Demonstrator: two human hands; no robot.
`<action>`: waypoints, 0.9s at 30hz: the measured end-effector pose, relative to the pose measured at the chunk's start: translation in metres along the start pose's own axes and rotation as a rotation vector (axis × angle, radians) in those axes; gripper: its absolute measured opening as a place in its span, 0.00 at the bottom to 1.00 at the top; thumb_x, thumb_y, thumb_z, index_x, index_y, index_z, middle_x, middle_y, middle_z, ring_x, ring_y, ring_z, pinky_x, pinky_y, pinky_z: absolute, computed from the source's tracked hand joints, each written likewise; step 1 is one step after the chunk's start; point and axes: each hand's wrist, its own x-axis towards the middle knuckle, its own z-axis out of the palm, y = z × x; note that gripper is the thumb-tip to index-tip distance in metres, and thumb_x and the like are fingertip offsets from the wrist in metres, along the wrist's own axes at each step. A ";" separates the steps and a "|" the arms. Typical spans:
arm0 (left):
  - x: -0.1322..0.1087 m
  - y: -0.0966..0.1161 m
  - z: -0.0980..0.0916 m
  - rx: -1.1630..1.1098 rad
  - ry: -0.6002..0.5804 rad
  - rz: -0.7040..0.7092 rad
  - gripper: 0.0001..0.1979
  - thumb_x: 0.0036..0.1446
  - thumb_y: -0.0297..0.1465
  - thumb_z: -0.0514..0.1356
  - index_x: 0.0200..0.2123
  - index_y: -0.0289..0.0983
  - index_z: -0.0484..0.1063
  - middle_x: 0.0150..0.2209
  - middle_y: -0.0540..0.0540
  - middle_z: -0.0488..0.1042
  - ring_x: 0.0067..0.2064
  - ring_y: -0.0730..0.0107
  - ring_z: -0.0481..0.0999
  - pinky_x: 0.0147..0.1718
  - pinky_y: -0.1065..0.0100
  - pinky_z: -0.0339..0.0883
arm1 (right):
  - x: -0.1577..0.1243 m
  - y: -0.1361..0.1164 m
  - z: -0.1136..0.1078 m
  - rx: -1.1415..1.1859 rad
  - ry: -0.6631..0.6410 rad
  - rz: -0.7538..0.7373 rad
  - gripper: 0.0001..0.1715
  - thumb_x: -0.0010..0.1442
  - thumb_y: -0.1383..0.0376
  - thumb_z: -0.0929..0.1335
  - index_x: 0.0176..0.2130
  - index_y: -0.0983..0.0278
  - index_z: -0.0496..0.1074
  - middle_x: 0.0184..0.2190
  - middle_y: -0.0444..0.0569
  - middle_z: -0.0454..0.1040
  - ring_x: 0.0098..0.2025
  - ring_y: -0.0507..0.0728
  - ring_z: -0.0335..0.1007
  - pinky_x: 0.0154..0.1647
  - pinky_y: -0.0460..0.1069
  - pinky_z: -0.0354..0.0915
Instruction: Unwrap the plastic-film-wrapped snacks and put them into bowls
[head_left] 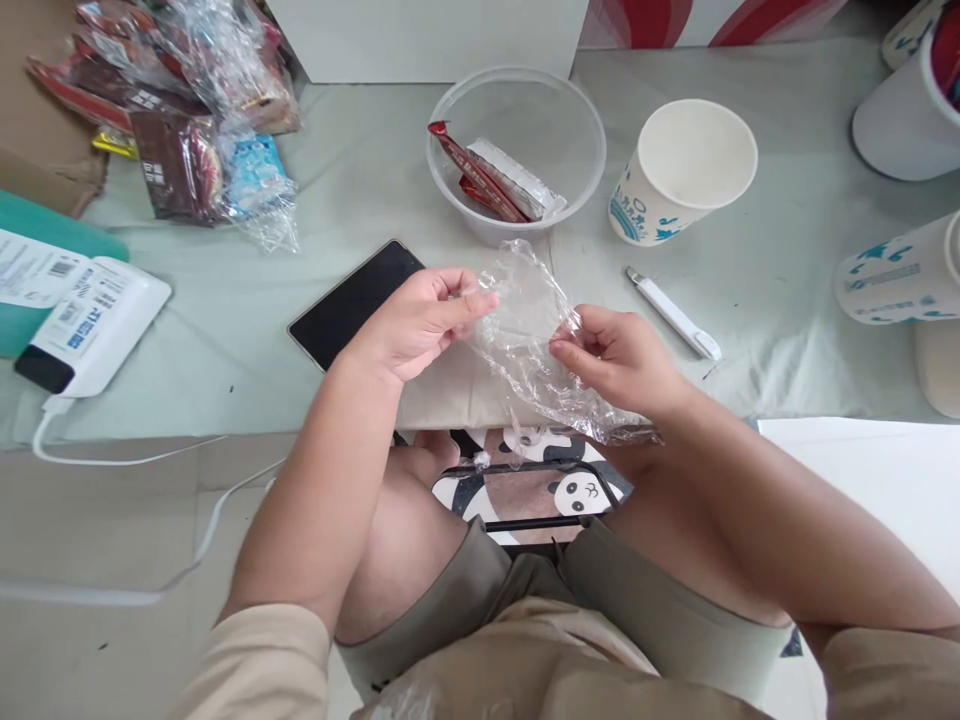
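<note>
My left hand [420,325] pinches the upper left edge of a crumpled clear plastic wrapper [525,340], fingers closed on it. Gripping the wrapper's right side is my right hand [611,358], thumb and fingers pressed together. The wrapper hangs between both hands, over the front edge of the cloth-covered table [360,190] and above my knees. Just behind my hands stands a clear plastic bowl [570,120] holding red and white sachets [495,180].
A black phone [352,300] lies left of my left hand. A white utility knife [675,315] and a paper cup [686,170] are to the right; more cups [900,265] stand far right. A snack pile in plastic [180,110] and a white power bank [90,320] sit left.
</note>
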 end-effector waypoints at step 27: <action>0.004 -0.040 0.039 -0.097 0.054 0.077 0.36 0.45 0.21 0.72 0.55 0.48 0.64 0.39 0.54 0.74 0.34 0.77 0.76 0.38 0.71 0.74 | -0.002 0.036 -0.009 -0.058 0.535 -0.019 0.33 0.62 0.54 0.73 0.60 0.54 0.58 0.43 0.48 0.74 0.31 0.53 0.72 0.28 0.51 0.67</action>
